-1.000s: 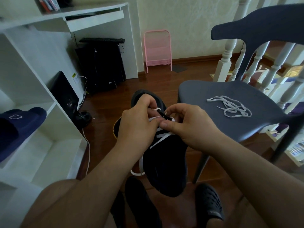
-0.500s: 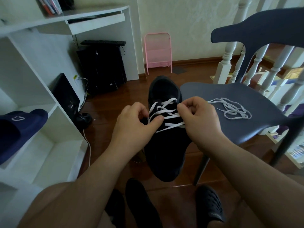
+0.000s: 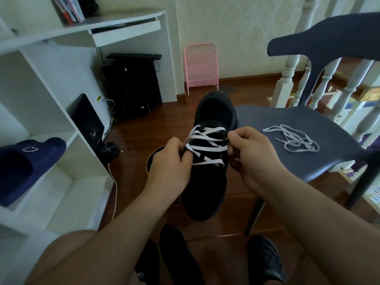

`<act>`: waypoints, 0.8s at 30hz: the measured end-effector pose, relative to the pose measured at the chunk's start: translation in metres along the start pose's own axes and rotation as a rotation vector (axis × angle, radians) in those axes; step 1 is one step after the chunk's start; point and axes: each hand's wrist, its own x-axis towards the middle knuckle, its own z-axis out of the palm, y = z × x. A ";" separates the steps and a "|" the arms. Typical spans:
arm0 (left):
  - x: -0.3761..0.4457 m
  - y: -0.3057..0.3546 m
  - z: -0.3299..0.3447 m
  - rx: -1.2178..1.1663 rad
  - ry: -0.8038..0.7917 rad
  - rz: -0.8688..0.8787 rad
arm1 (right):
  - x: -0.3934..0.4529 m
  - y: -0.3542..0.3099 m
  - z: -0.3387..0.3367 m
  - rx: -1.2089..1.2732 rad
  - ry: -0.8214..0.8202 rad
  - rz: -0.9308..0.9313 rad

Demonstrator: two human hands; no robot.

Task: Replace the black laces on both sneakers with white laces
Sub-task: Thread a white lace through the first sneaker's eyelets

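I hold a black sneaker [image 3: 207, 182] in mid-air over the wooden floor [image 3: 164, 128], heel opening away from me, its toe pointing back at me. A white lace [image 3: 205, 148] crosses its front in several rows. My left hand [image 3: 168, 171], at nine o'clock of the lacing, pinches the lace at the shoe's left edge, fingers curled. My right hand [image 3: 250, 159], at three o'clock of it, is curled at the right edge, fingertips closed on the lace or eyelet there; which one, I cannot tell.

A second ago the shoe was turned under my hands with little lacing showing; half a second ago the rows had come into sight. Now the sneaker sits upright between my hands, which have moved apart to its two sides.

A second white lace [image 3: 292, 140] lies loose on the seat of the blue chair [image 3: 329, 161], at three o'clock, where it lay before. A blue slipper [image 3: 28, 167] rests on the white shelf [image 3: 61, 192] at nine o'clock.
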 end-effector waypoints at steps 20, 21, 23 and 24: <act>0.017 -0.014 -0.004 -0.038 0.114 -0.006 | 0.027 -0.004 -0.029 -1.210 -0.110 -0.626; 0.019 -0.015 -0.007 -0.038 0.129 -0.019 | 0.028 -0.006 -0.030 -1.165 -0.096 -0.590; 0.023 -0.018 -0.012 -0.060 0.178 -0.038 | 0.035 -0.010 -0.039 -1.169 -0.033 -0.449; 0.025 -0.021 -0.015 -0.079 0.201 -0.045 | 0.041 -0.012 -0.046 -1.225 -0.004 -0.362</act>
